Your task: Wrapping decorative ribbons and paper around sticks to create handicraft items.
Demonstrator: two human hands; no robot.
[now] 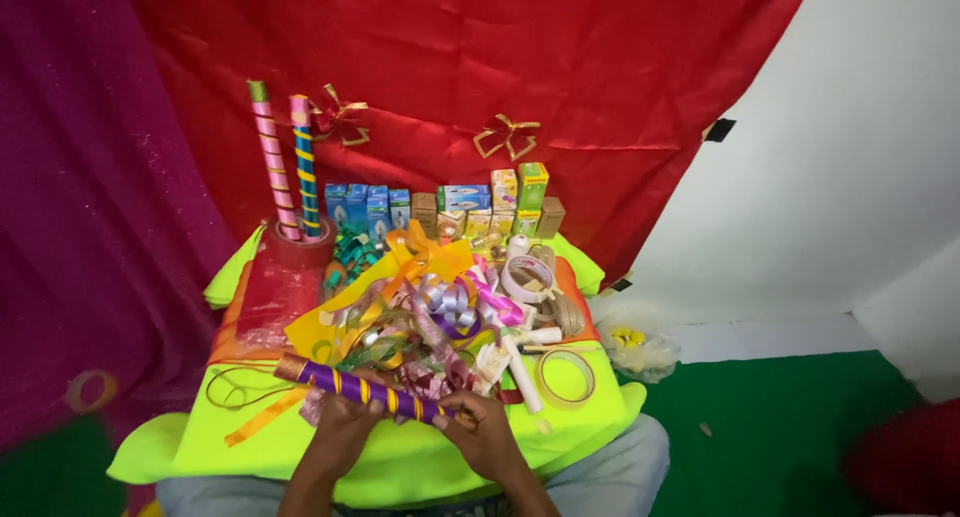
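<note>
Purple stick: purple stick wound with gold bands, lying slanted across the near edge of the worktop, higher end at left, lower end at right, held in both hands.
Left hand: left hand curled under the middle of the stick, fingers closed around it.
Right hand: right hand gripping the lower right end, fingers bent shut over the tip.
Ribbon heap: ribbon heap of shiny curls and yellow strips just behind the stick, touching it.
Tape ring: clear tape ring flat on the cloth, right of the hands, near a white roll.
Worktop: worktop draped in bright lime cloth.
Far edge: row of small boxes along the back; two wrapped sticks standing upright at the back left.
Backdrop: red cloth with two gold bows.
</note>
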